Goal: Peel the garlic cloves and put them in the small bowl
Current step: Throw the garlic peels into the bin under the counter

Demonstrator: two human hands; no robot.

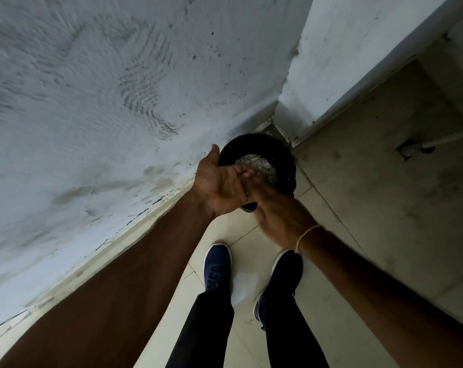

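A person stands in the corner of a room, both hands held out over a black waste bin (283, 155) that sits on the tiled floor where two pale walls meet. Taking the bin as the mark: the left hand (222, 181) hangs above its near-left rim, palm turned up and flat, thumb toward the wall, fingers (242, 170) stretched nearly straight out over the bin's mouth. It grips nothing that can be seen. Just right of it, above the bin's near edge, the right hand (280, 216) lies back-up with its own fingers laid across the left palm, blurred with motion; whether they pinch anything cannot be told. The two hands touch, the left slightly farther out over the bin. Directly below their fingertips, inside the bin, lies a pale, papery heap (256, 163), judged to be garlic skins. The gesture reads as brushing loose skin off the palm, so the drop line runs straight down from the fingers into the bin. No garlic cloves and no small bowl appear. Nearer the camera than the bin, two dark blue shoes (218, 266) stand side by side on the floor.
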